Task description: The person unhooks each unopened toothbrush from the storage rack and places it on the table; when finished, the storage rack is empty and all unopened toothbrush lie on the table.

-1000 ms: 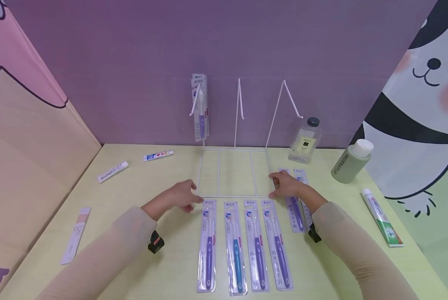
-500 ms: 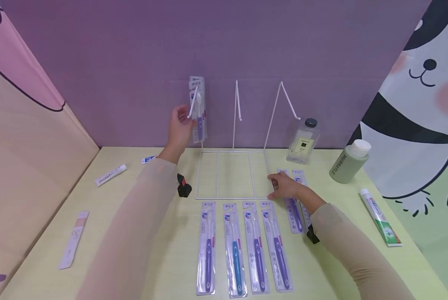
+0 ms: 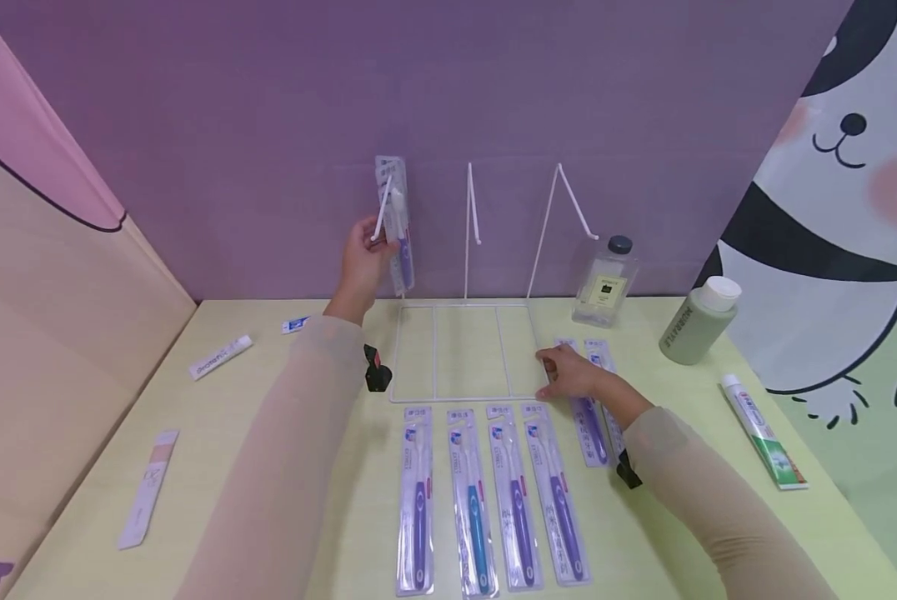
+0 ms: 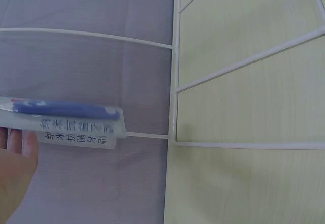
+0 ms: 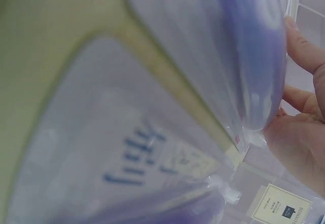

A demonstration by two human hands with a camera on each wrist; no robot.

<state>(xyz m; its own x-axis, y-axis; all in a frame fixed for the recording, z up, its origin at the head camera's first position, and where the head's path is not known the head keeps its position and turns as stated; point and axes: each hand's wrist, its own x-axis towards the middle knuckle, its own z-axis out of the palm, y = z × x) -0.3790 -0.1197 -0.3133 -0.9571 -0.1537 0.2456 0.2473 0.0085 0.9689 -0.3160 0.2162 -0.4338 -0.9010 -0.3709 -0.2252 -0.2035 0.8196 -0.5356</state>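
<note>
A white wire display rack stands with three hooks at the back. From its left hook hang packaged toothbrushes, overlapping and slightly tilted, their lower ends toward the right. My left hand holds these packs at their left edge, thumb across the front; the left wrist view shows the fingertips at the packs' edge. At the rack's front right corner, my right hand grips the side wire with thumb and forefinger. Two packaged toothbrushes lie under and beside that hand, partly hidden.
Several packaged toothbrushes lie in a row before the rack. A clear bottle, a green bottle and a toothpaste tube stand or lie at right. Small tubes and a flat packet lie at left.
My left hand has risen from the rack's front left corner to the hanging packs, which now tilt with their lower ends to the right. My right hand stays on the rack.
</note>
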